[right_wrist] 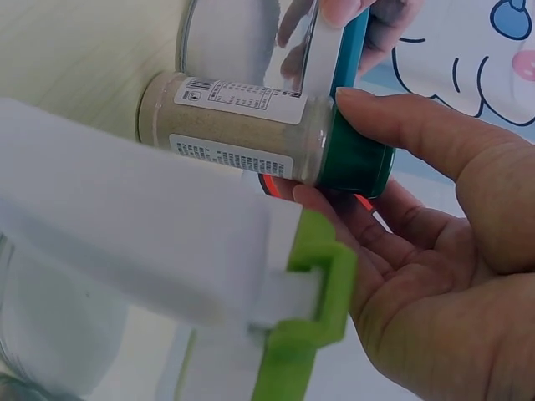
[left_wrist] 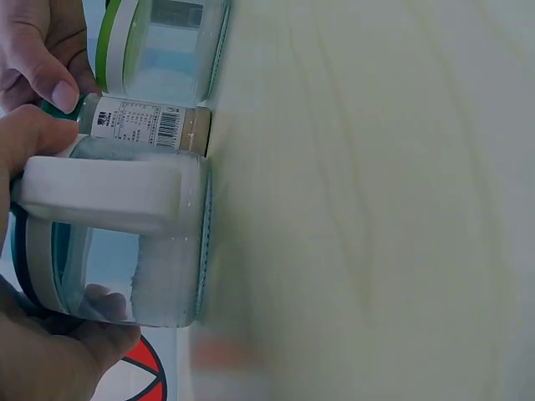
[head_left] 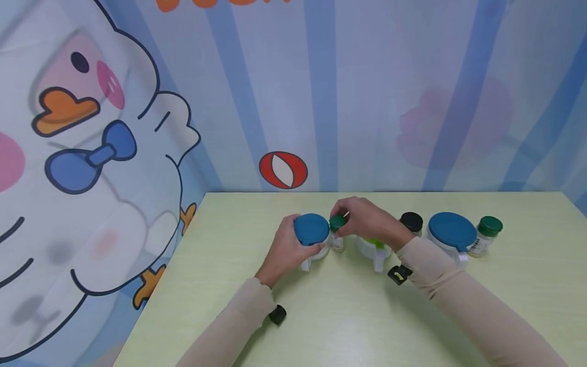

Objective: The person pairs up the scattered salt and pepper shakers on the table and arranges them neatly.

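My left hand (head_left: 285, 252) grips a glass jar with a blue lid (head_left: 312, 229) and a white handle (left_wrist: 100, 192), thumb and fingers on opposite sides near the lid. White contents show through its glass in the left wrist view. Right beside it stands a spice bottle (right_wrist: 242, 134) with a dark green cap (right_wrist: 359, 154), labels and tan powder inside. Thumb and fingers of my right hand (head_left: 370, 220) pinch that cap. Close to the right hand is a glass jar with a light green lid (head_left: 369, 248) and a white handle, partly hidden by the forearm.
Further right on the pale table (head_left: 339, 311) stand a black-capped bottle (head_left: 411, 222), another blue-lidded jar (head_left: 451, 229) and another green-capped spice bottle (head_left: 488, 232). The right forearm passes in front of some of these. A printed cloth backdrop (head_left: 376, 92) rises behind the table's far edge.
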Motion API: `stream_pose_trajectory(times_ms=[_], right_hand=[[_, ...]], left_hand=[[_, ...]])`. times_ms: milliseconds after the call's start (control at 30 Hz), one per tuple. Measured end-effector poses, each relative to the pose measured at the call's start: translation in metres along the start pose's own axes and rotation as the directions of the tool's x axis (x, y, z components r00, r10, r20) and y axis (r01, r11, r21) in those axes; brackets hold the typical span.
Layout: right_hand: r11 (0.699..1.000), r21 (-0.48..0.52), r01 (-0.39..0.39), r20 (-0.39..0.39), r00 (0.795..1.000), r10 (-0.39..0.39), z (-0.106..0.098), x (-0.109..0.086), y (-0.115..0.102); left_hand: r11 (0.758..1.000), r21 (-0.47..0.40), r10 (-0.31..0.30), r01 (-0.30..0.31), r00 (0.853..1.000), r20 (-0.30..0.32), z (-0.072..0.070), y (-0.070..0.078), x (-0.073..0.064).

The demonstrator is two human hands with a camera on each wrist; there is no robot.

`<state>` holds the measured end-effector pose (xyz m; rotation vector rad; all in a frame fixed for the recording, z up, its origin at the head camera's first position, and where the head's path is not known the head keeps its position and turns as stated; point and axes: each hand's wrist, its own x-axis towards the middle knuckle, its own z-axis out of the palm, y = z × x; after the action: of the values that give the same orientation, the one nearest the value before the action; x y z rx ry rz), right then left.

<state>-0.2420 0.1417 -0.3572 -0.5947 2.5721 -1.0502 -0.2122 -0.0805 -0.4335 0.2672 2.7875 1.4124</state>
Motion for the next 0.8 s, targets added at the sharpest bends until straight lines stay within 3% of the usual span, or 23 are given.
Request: stream_pose_trajectory(times_ms=[800], right_hand=[[0.999, 0.018, 0.051, 0.017, 0.999, -0.051, -0.002, 0.0044, 0.0071]], left_hand=[[1.0, 0.025, 0.012, -0.012, 1.0, 0.019, -0.0045, 0.0025, -0.0025]])
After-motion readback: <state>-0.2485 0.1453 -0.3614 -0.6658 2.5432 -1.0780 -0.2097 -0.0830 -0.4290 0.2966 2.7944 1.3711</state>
